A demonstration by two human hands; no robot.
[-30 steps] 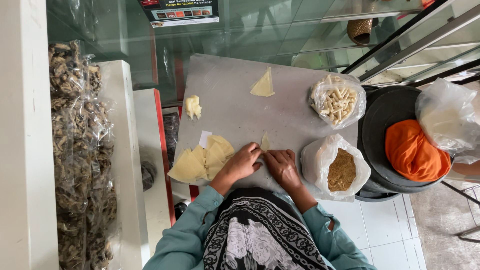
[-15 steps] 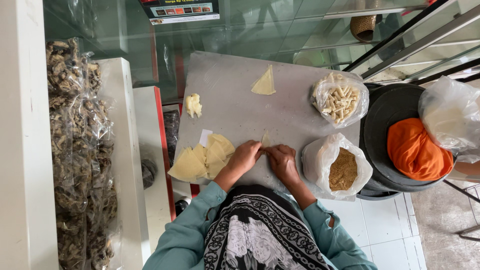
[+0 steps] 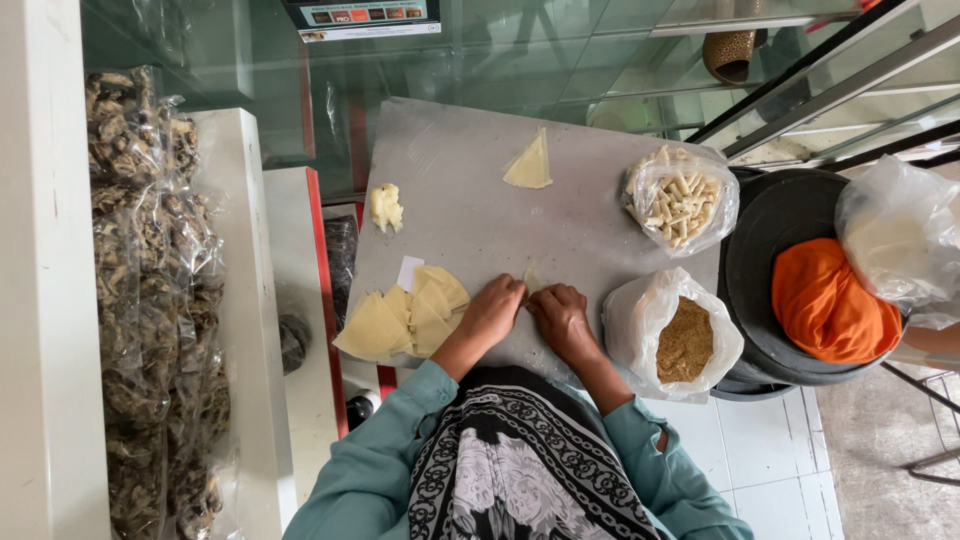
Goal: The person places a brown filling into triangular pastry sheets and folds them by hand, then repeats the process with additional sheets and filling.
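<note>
This looks like a small food shop or snack stall where food is prepared by hand. A grey worktop (image 3: 470, 210) stands against a glass display case (image 3: 520, 60) with metal frames. On the worktop lie thin pastry sheets (image 3: 400, 315), a plastic bag of rolled snacks (image 3: 680, 200) and a bag of brown filling (image 3: 685, 340). At the side, a long plastic bag of dried goods (image 3: 150, 300) rests on a white ledge, and the floor is tiled.

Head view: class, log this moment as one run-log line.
left hand: on small pastry piece | right hand: on same piece | pastry sheet stack: left | crumb bag: right
</note>
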